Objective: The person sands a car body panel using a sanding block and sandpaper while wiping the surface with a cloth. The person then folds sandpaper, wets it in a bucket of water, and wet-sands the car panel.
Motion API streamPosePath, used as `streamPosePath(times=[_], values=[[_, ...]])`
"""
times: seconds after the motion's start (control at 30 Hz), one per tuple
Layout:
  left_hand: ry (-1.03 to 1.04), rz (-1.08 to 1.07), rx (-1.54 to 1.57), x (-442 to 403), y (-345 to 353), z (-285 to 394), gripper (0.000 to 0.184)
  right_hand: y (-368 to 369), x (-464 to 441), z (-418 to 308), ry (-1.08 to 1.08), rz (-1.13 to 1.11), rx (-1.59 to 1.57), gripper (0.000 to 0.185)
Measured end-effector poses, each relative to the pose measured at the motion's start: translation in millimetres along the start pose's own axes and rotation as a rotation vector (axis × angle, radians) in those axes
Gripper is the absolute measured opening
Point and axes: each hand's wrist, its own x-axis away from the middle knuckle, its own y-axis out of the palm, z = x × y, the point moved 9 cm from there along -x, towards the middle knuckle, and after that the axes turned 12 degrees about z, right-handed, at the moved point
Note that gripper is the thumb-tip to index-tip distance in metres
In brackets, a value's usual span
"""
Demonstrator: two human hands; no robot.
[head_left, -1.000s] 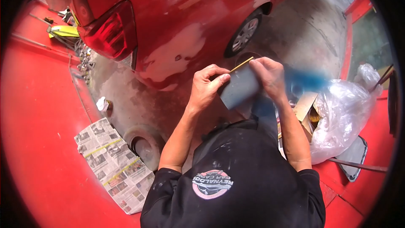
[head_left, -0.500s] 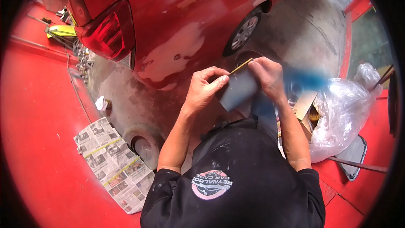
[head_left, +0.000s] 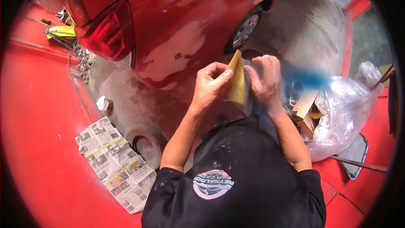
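A sheet of sandpaper (head_left: 237, 85) is held up in front of my dark shirt, its tan printed backing facing my left side and a grey face showing on the right. My left hand (head_left: 209, 85) pinches its left side between thumb and fingers. Close against the grey side is my right hand (head_left: 266, 80), thumb at the edge and fingers curled above. Motion blurs that hand, so its grip is unclear. Beyond the hands stands a red car (head_left: 202, 25) with pale, sanded-looking patches on its rear side panel.
Newspaper sheets (head_left: 116, 164) lie on the red surface at left, beside a round grey tire-like object (head_left: 145, 143). At right are clear plastic wrapping (head_left: 341, 118) and an open cardboard box (head_left: 306, 112). A crumpled white wad (head_left: 102, 103) sits on the concrete floor.
The sandpaper has turned from nearly edge-on to upright, bringing its tan backing into view. My right hand has shifted slightly down, with its thumb now apart from the curled fingers.
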Motion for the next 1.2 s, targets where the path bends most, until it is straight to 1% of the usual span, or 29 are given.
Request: streamPosePath(times=[0.03,0.07,0.13,0.2,0.27,0.3,0.33,0.4,0.47,0.53,0.57,0.63,0.67,0.7,0.73,0.8,0.83,0.9,0.93,1.1,1.17,1.2], values=[[-0.013,0.029,0.017,-1.3,-1.0,-3.1,0.016,3.1,4.9,-1.0,0.147,-0.014,-0.142,0.022],[-0.015,0.028,0.017,-1.4,3.4,-6.7,0.016,11.1,10.7,-3.2,0.33,-0.118,-0.263,0.017],[0.038,0.053,0.105,-0.9,11.6,-8.1,0.016,27.3,24.0,2.8,0.34,-0.101,-0.411,0.013],[0.072,0.063,0.05,-3.1,12.8,-9.4,0.016,31.7,27.4,12.7,0.377,-0.1,-0.439,0.015],[0.124,0.087,0.138,-1.8,9.7,-5.3,0.014,33.2,27.9,15.8,0.396,-0.13,-0.545,0.017],[0.082,0.063,0.232,-2.5,9.1,-8.0,0.013,34.7,29.1,18.9,0.445,-0.181,-0.566,0.021],[0.081,0.061,0.231,-2.9,8.2,-8.3,0.013,33.2,29.0,20.4,0.447,-0.179,-0.565,0.021],[0.089,0.073,0.217,-3.6,6.8,-5.7,0.013,37.9,32.6,24.9,0.535,-0.229,-0.639,0.025],[0.079,0.069,0.231,-3.2,7.5,-4.0,0.015,41.3,35.7,27.3,0.529,-0.24,-0.652,0.027],[0.123,0.084,0.159,-2.6,6.5,-0.7,0.028,42.5,36.7,26.1,0.526,-0.25,-0.665,0.028],[0.122,0.081,0.157,-1.9,8.2,0.0,0.028,41.4,35.6,23.5,0.524,-0.246,-0.685,0.029],[0.158,0.084,0.259,0.8,10.9,6.7,0.046,38.6,33.9,21.3,0.525,-0.239,-0.705,0.029],[0.156,0.08,0.256,1.2,12.6,7.1,0.046,35.6,30.6,17.7,0.459,-0.231,-0.669,0.03],[0.244,0.089,0.2,2.9,13.0,14.3,0.05,32.8,27.7,14.4,0.394,-0.222,-0.633,0.031],[0.331,0.097,0.144,4.9,13.6,21.0,0.055,32.6,26.8,15.2,0.397,-0.217,-0.632,0.031],[0.312,0.085,0.142,6.5,12.7,17.8,0.055,28.6,22.8,8.8,0.273,-0.199,-0.557,0.032],[0.295,0.078,0.142,6.5,12.2,16.3,0.056,28.1,21.8,9.3,0.277,-0.196,-0.557,0.032],[0.261,0.085,0.17,6.8,11.1,16.4,0.056,22.8,18.6,1.7,0.159,-0.173,-0.47,0.033],[0.229,0.096,0.203,6.6,9.5,15.1,0.056,22.1,18.1,1.0,0.165,-0.171,-0.47,0.033],[0.226,0.075,0.25,-0.6,3.8,5.8,0.056,30.4,22.2,3.0,0.283,-0.228,-0.616,0.033],[0.236,0.059,0.248,-0.5,6.2,6.4,0.057,31.2,22.9,3.7,0.277,-0.229,-0.614,0.033],[0.203,0.071,0.294,1.0,9.5,9.3,0.056,31.5,23.2,3.2,0.27,-0.233,-0.613,0.033]])
